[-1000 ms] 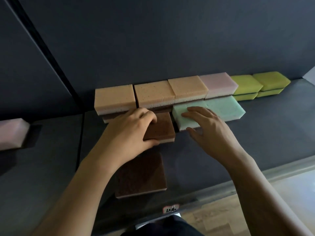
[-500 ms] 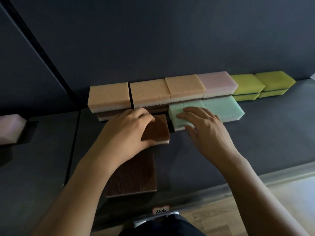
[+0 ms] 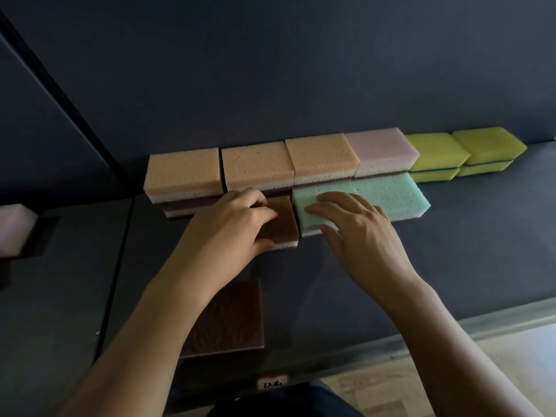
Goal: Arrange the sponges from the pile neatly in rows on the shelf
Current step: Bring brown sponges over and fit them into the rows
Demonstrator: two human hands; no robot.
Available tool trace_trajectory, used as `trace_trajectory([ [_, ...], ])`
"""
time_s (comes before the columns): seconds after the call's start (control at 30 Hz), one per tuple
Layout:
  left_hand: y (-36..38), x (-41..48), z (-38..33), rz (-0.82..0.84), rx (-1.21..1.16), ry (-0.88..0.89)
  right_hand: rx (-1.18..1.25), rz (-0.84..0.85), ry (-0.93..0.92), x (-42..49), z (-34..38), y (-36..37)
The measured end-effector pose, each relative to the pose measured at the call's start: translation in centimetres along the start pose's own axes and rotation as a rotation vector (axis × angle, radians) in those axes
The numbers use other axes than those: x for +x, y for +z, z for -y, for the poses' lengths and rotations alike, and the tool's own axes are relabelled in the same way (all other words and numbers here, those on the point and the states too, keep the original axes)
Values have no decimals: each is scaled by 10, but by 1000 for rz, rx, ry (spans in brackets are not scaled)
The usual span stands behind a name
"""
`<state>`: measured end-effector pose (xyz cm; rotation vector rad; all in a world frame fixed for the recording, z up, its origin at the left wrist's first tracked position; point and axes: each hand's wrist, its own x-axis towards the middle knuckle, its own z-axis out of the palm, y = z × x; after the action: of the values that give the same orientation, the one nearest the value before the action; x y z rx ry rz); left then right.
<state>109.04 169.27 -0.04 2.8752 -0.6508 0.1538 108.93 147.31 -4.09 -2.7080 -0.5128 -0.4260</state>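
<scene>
Sponges line the back of a dark shelf (image 3: 451, 251): three orange ones (image 3: 258, 162), a pink one (image 3: 382, 150) and yellow-green ones (image 3: 436, 152) stacked in twos. In front lie two mint-green sponges (image 3: 394, 191). My left hand (image 3: 228, 233) grips a brown sponge (image 3: 282, 224), fingers curled over its top and thumb at its front edge. It sits against the mint sponge's left side. My right hand (image 3: 355, 233) rests flat on the left mint sponge (image 3: 307, 203), fingers straight. Another brown sponge (image 3: 231, 317) lies alone near the shelf's front edge, partly under my left forearm.
A pink sponge (image 3: 15, 227) sits on the neighbouring shelf section at far left, beyond a vertical divider (image 3: 120, 266). The dark back wall rises just behind the rows. A small label (image 3: 272, 383) hangs on the shelf's front lip, with pale wooden floor (image 3: 481, 356) at lower right.
Both hands have hardly moved on their sponges. The view has drifted slightly, so the rows sit a little differently in frame.
</scene>
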Motion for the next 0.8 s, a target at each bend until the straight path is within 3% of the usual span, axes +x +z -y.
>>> trace_trajectory([
  [0.8,-1,11,-8,42,37,-12,0,34,24,2,-3,-1],
])
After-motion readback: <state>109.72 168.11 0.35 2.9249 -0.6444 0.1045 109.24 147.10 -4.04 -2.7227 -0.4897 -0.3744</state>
